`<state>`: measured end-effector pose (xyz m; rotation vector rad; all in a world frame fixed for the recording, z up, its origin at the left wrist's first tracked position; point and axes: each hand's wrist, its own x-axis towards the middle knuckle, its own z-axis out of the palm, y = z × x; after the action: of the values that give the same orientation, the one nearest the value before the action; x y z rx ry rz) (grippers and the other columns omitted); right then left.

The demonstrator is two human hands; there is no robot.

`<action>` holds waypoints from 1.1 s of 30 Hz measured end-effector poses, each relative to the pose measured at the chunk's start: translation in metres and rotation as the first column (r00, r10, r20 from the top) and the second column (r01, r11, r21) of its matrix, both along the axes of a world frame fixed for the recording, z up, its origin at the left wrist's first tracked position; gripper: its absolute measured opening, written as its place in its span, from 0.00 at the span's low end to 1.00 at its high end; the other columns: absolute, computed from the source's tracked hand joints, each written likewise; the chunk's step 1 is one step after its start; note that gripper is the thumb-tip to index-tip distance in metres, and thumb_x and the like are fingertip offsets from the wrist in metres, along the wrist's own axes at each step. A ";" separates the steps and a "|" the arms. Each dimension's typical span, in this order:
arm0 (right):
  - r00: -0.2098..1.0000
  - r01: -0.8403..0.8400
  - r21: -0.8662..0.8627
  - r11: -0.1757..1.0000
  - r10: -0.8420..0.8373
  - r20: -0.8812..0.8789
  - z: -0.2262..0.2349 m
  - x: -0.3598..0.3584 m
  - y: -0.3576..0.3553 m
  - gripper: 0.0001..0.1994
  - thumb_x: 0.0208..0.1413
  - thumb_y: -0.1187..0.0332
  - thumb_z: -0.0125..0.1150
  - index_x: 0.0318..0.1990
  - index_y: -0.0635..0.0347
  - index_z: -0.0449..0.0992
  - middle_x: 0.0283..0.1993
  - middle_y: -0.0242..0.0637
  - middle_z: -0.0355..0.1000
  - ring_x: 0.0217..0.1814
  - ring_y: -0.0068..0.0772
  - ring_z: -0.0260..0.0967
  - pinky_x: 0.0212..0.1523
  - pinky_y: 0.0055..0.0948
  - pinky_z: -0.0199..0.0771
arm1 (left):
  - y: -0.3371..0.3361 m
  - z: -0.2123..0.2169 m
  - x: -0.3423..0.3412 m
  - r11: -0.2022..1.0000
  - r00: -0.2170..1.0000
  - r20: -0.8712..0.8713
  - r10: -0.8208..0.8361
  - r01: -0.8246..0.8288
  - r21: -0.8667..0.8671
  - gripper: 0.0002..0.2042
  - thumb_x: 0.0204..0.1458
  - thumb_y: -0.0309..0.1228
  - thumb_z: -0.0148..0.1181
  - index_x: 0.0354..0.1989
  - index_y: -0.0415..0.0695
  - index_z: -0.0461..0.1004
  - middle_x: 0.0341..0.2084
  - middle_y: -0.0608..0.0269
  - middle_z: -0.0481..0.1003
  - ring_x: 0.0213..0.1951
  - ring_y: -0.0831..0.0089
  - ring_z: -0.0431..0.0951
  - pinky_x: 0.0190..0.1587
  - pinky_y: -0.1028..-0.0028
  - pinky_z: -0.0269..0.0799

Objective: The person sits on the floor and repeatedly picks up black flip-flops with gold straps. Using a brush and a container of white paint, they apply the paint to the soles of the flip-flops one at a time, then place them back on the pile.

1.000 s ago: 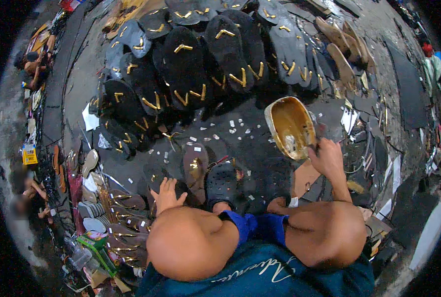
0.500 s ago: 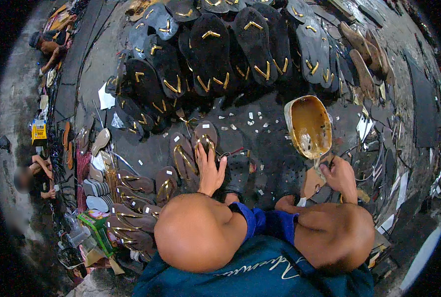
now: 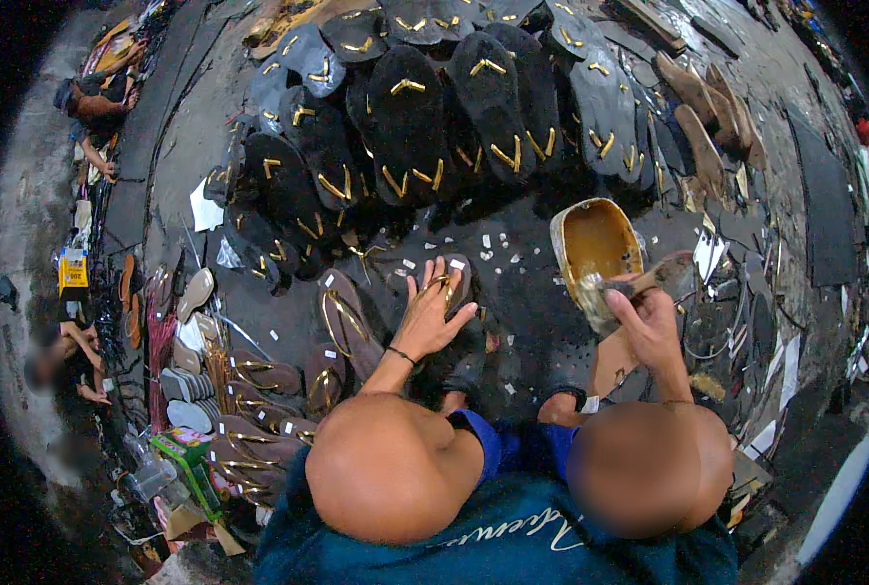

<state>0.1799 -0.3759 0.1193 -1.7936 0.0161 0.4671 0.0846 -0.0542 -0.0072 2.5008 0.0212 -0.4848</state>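
Note:
My left hand [image 3: 433, 320] lies over a brown sandal [image 3: 462, 281] with a shiny gold strap and a white tag, its fingers stretched and thumb apart. Much of that sandal is hidden under the hand. A matching brown sandal [image 3: 350, 317] lies just left of it. My right hand [image 3: 649, 322] grips a brush [image 3: 671, 270] whose handle slants up to the right. The brush's pale, glue-coated end [image 3: 595, 300] is at the near edge of a cut-open plastic tub [image 3: 557, 239] with yellowish-brown liquid inside.
Black soles [image 3: 407, 122] with gold strap ends stand in a heap at the far side. Finished sandals [image 3: 259, 448] and a green box [image 3: 189, 458] lie left. Brown foot forms [image 3: 693, 146] and scraps are right. Two other people [image 3: 103, 97] sit at far left.
My left hand has moved right and away from me, with the sandal under it shifted right. My right hand has risen from the tub's near end, and the brush now shows more fully.

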 end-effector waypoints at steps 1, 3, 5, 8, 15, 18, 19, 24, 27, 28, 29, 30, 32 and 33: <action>0.999 -0.046 0.024 0.999 0.046 0.013 -0.005 0.007 0.015 0.13 0.56 0.64 0.64 0.43 0.65 0.78 0.40 0.38 0.78 0.44 0.30 0.73 0.49 0.30 0.70 | 0.008 -0.005 -0.003 1.000 0.999 0.036 0.022 -0.022 0.008 0.34 0.58 0.51 0.51 0.70 0.47 0.54 0.71 0.44 0.42 0.72 0.47 0.36 0.69 0.46 0.28; 0.996 -0.061 0.008 0.998 0.060 0.069 0.016 0.015 0.030 0.13 0.57 0.66 0.64 0.44 0.65 0.77 0.42 0.36 0.78 0.44 0.28 0.72 0.49 0.29 0.70 | -0.002 0.001 0.018 1.000 0.993 0.116 0.015 -0.016 0.011 0.32 0.59 0.49 0.50 0.68 0.44 0.57 0.69 0.45 0.49 0.71 0.48 0.44 0.69 0.47 0.36; 0.993 -0.113 0.128 0.985 0.107 0.056 0.028 0.028 0.051 0.13 0.55 0.68 0.66 0.45 0.64 0.77 0.43 0.36 0.77 0.47 0.28 0.72 0.49 0.29 0.70 | 0.000 0.013 0.030 0.858 0.955 -0.012 0.296 -0.272 -0.435 0.29 0.61 0.47 0.47 0.66 0.41 0.59 0.66 0.48 0.58 0.67 0.51 0.55 0.68 0.51 0.46; 0.938 -0.199 0.216 0.956 0.122 0.325 0.041 0.040 0.097 0.13 0.52 0.70 0.68 0.45 0.61 0.78 0.44 0.36 0.77 0.48 0.31 0.73 0.49 0.30 0.71 | 0.019 0.049 0.065 -0.264 0.758 -0.586 0.285 -0.526 -0.809 0.23 0.65 0.40 0.37 0.61 0.37 0.65 0.54 0.57 0.72 0.53 0.63 0.74 0.59 0.64 0.68; 0.489 -0.490 -0.138 0.861 0.403 0.773 0.039 0.040 0.133 0.28 0.35 0.79 0.65 0.50 0.49 0.77 0.38 0.36 0.75 0.44 0.42 0.73 0.45 0.34 0.70 | 0.000 0.101 0.105 -0.215 0.834 -0.480 0.272 -0.433 -0.875 0.24 0.64 0.44 0.42 0.61 0.41 0.65 0.52 0.53 0.73 0.51 0.60 0.76 0.56 0.61 0.72; 0.519 -0.158 -0.093 0.983 0.163 0.839 0.026 0.100 0.131 0.18 0.45 0.75 0.65 0.46 0.54 0.77 0.34 0.39 0.76 0.36 0.44 0.75 0.37 0.37 0.74 | -0.021 0.108 0.089 -0.181 0.810 -0.531 0.248 -0.500 -0.847 0.25 0.64 0.45 0.41 0.61 0.40 0.65 0.56 0.52 0.71 0.53 0.61 0.75 0.56 0.62 0.71; 0.606 -0.008 -0.062 0.998 0.054 0.794 0.019 0.120 0.129 0.15 0.48 0.75 0.64 0.45 0.56 0.78 0.35 0.41 0.77 0.36 0.45 0.76 0.37 0.37 0.74 | -0.022 0.107 0.082 -0.189 0.822 -0.532 0.205 -0.500 -0.845 0.25 0.64 0.45 0.41 0.61 0.39 0.65 0.57 0.52 0.70 0.54 0.61 0.74 0.56 0.63 0.71; 0.656 -0.119 0.090 0.989 0.011 0.754 0.026 0.092 0.128 0.12 0.48 0.76 0.64 0.43 0.57 0.79 0.37 0.43 0.78 0.38 0.46 0.76 0.39 0.36 0.76 | -0.012 0.119 0.087 -0.099 0.784 -0.487 0.385 -0.490 -0.866 0.30 0.63 0.49 0.39 0.65 0.38 0.58 0.60 0.44 0.65 0.58 0.51 0.70 0.61 0.56 0.66; 0.632 -0.370 0.085 0.925 0.184 0.753 0.028 0.044 0.124 0.16 0.44 0.76 0.66 0.43 0.54 0.79 0.40 0.42 0.78 0.41 0.44 0.77 0.41 0.36 0.74 | -0.004 0.112 0.099 -0.479 0.759 -0.625 0.183 -0.486 -0.731 0.30 0.63 0.49 0.38 0.65 0.38 0.58 0.60 0.44 0.65 0.59 0.49 0.68 0.62 0.55 0.64; 0.608 -0.460 -0.013 0.888 0.326 0.724 0.027 0.026 0.120 0.17 0.41 0.76 0.66 0.42 0.52 0.79 0.42 0.42 0.77 0.43 0.42 0.76 0.42 0.36 0.73 | -0.002 0.095 0.096 -0.273 0.738 -0.589 0.329 -0.522 -0.808 0.27 0.64 0.46 0.38 0.64 0.38 0.60 0.60 0.48 0.66 0.59 0.53 0.69 0.62 0.57 0.64; 0.585 -0.386 0.010 0.923 0.236 0.776 0.033 0.035 0.127 0.16 0.42 0.75 0.66 0.42 0.53 0.79 0.42 0.42 0.77 0.43 0.43 0.75 0.41 0.36 0.72 | -0.005 0.091 0.091 -0.332 0.777 -0.571 0.263 -0.483 -0.810 0.26 0.65 0.44 0.37 0.63 0.39 0.62 0.59 0.49 0.67 0.59 0.55 0.69 0.62 0.58 0.65; 0.551 -0.310 0.038 0.950 0.147 0.821 0.037 0.059 0.140 0.15 0.43 0.74 0.66 0.42 0.53 0.79 0.42 0.42 0.77 0.43 0.44 0.75 0.41 0.36 0.71 | -0.007 0.087 0.081 -0.388 0.805 -0.557 0.201 -0.457 -0.801 0.24 0.65 0.42 0.37 0.63 0.39 0.63 0.59 0.51 0.68 0.58 0.57 0.70 0.62 0.59 0.65; 0.583 0.027 -0.124 0.992 0.085 0.808 0.031 0.118 0.130 0.10 0.49 0.70 0.65 0.41 0.55 0.79 0.40 0.44 0.76 0.42 0.48 0.74 0.40 0.38 0.72 | -0.027 0.090 0.083 -0.276 0.837 -0.504 0.213 -0.443 -0.853 0.25 0.64 0.44 0.37 0.63 0.40 0.63 0.57 0.50 0.69 0.55 0.57 0.73 0.58 0.58 0.70; 0.692 -0.001 -0.066 0.998 0.048 0.720 0.032 0.136 0.128 0.08 0.53 0.68 0.63 0.40 0.57 0.79 0.40 0.45 0.76 0.41 0.49 0.74 0.42 0.39 0.73 | -0.022 0.100 0.083 -0.293 0.848 -0.489 0.204 -0.423 -0.857 0.26 0.64 0.45 0.37 0.63 0.40 0.62 0.57 0.50 0.69 0.55 0.57 0.73 0.58 0.58 0.71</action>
<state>0.3160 -0.2481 0.1511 -1.9317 -0.5570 -0.2632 0.1675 -0.0766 0.0931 0.6473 0.2807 -0.2114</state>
